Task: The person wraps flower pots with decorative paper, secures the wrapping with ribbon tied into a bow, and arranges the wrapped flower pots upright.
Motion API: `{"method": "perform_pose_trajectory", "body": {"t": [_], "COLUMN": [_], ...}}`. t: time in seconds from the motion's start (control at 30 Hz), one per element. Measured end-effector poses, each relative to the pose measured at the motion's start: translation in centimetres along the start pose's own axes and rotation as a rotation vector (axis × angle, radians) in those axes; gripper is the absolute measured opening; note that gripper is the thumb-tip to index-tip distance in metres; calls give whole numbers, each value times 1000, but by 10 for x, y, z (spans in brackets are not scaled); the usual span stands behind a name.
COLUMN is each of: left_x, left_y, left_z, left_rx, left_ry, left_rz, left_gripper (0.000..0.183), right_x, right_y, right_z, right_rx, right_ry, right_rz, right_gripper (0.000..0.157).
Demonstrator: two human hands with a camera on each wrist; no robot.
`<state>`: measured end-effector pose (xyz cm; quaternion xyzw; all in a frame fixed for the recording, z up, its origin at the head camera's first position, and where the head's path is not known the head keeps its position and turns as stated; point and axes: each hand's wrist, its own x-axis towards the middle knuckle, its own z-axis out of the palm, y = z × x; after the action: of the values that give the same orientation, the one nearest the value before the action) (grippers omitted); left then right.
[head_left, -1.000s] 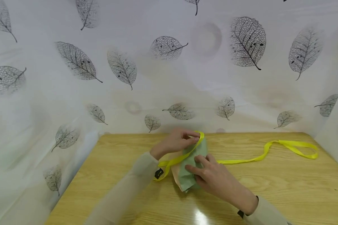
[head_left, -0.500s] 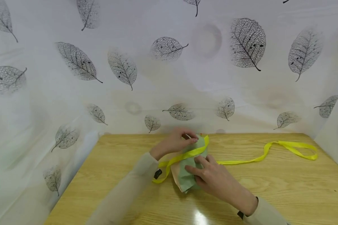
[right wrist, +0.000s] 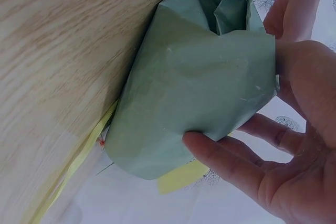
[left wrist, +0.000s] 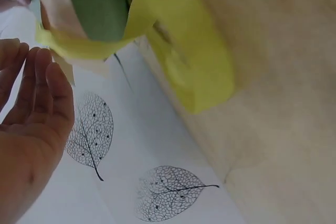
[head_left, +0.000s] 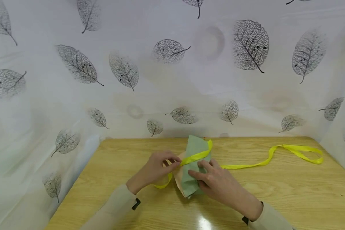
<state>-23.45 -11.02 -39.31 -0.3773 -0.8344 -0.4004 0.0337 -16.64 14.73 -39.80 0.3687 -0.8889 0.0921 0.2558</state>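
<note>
A bundle wrapped in green paper (head_left: 196,145) lies on the table, a peach-coloured side (head_left: 179,179) showing at its left. Across its top runs a yellow ribbon (head_left: 196,157). My left hand (head_left: 158,167) pinches this ribbon between thumb and fingertips at the bundle's left edge; in the left wrist view the ribbon (left wrist: 89,48) passes by the fingertips and hangs in a loop. My right hand (head_left: 219,180) grips the bundle from the right, with fingers on top. Seen from the right wrist, the green paper (right wrist: 194,87) is crumpled and folded at one end.
The ribbon's long tail (head_left: 245,166) stretches right over the wooden table (head_left: 276,198) and ends in a loose loop (head_left: 304,151). A white cloth with leaf prints (head_left: 172,83) hangs behind the table and along its sides.
The left hand has come down and left from the bundle's far end to its left edge, where it now pinches the ribbon. The ribbon lies lower across the paper. The right hand stays put.
</note>
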Motion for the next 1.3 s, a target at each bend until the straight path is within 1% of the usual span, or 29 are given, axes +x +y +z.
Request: {"method": "perform_pose_trajectory", "body": {"t": [0.1,0.2,0.33,0.43,0.53,0.63,0.73,0.8,0.87,0.9,0.97,1.07,1.13,1.2,1.3], "left_x": [-17,-27,-30,-28,-26,-24,-22,-20,-19,-18,-17,-16,-14,-13,-12], "left_y": [1,2,3,5,8,11,16,19,22,23,24,25,27,29,32], "left_z": [4,10,19,26,32,37,39,40,41,42,43,44,45,47,49], "left_rx": [-15,-47,-74,-66,-17,73,175,207,215,204,158,63,14,-10,20], "left_ry": [-15,-33,-55,-67,-46,-3,43,65,81,81,72,42,22,12,9], "left_rz": [33,64,119,138,140,146,179,196,197,188,168,131,110,92,91], "left_gripper": [13,16,20,19,19,19,17,16,15,14,13,13,20,29,40], "right_x": [1,1,1,0,-1,-1,-1,0,1,2,4,5,6,7,7], "right_y": [0,0,1,3,4,6,10,14,18,21,26,33,37,38,39], "right_z": [0,0,-1,-1,-3,-5,-6,-6,-6,-5,-3,1,2,3,5], "right_rx": [5,10,17,27,52,93,147,192,251,282,335,390,406,417,409], "right_ry": [-10,-22,-23,-23,-34,-47,-47,-36,-11,4,42,92,107,117,138], "right_rz": [2,7,8,4,11,34,83,111,127,130,123,120,127,127,118], "right_gripper": [40,40,41,43,47,54,60,60,57,56,54,50,46,40,35]}}
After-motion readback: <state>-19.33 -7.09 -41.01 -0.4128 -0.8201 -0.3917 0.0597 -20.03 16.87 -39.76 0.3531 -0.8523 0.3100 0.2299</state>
